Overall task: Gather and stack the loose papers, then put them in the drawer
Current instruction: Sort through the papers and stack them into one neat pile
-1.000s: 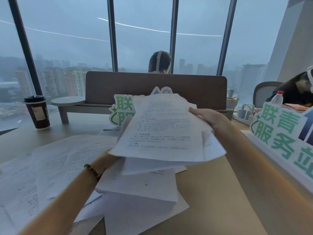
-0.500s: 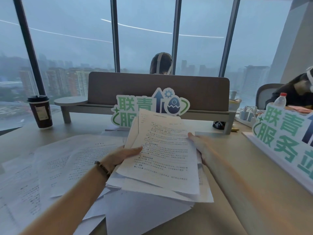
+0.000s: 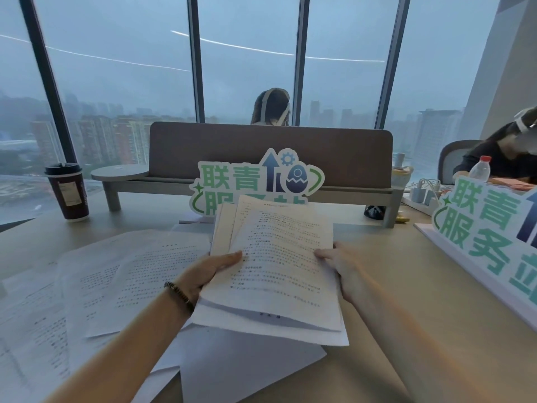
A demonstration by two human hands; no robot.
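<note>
At the far left of the tabletop stands a dark paper cup with a black lid, upright and well apart from everything else. Nearer the camera, loose printed sheets lie spread flat and overlapping across the left half of the surface, some running out of view at the edge. The left hand, a beaded bracelet on its wrist, grips the left edge of a bundle of papers, thumb on the top page and fingers curled beneath. The bundle is uneven, its sheets fanned and offset, and it is held tilted toward the camera above a few blank sheets lying on the tabletop; whether its lower edge touches them I cannot tell. The right hand clamps the bundle's right edge, thumb on top. Behind the papers stands a green-and-white cutout sign, in front of a brown divider panel. A second, similar sign stands at the right, with a plastic bottle behind it.
</note>
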